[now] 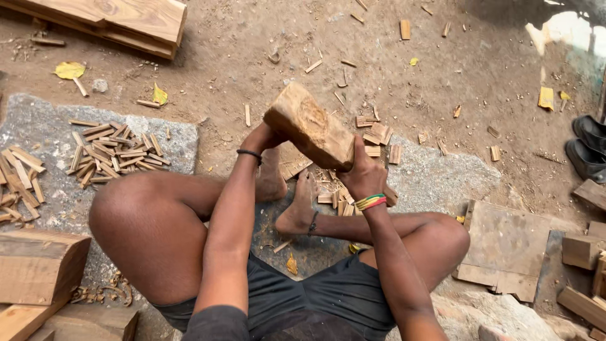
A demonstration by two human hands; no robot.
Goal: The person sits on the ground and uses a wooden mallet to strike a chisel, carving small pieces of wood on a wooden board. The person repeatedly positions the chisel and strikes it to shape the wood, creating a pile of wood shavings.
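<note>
I sit cross-legged on the ground and hold a thick, worn wooden block (309,124) up in front of me, tilted down to the right. My left hand (261,136) grips its upper left end, mostly hidden behind the block. My right hand (362,175) clasps its lower right end; that wrist wears coloured bands. A dark band circles my left wrist. Under the block, by my bare feet (284,189), lie small cut wood pieces (336,197) on a stone slab.
A pile of short wooden sticks (113,153) lies on a grey stone slab (38,120) at left. Planks (126,22) rest at top left, wood blocks (38,265) at bottom left, a flat board (505,243) and offcuts at right. Black shoes (587,148) stand at far right.
</note>
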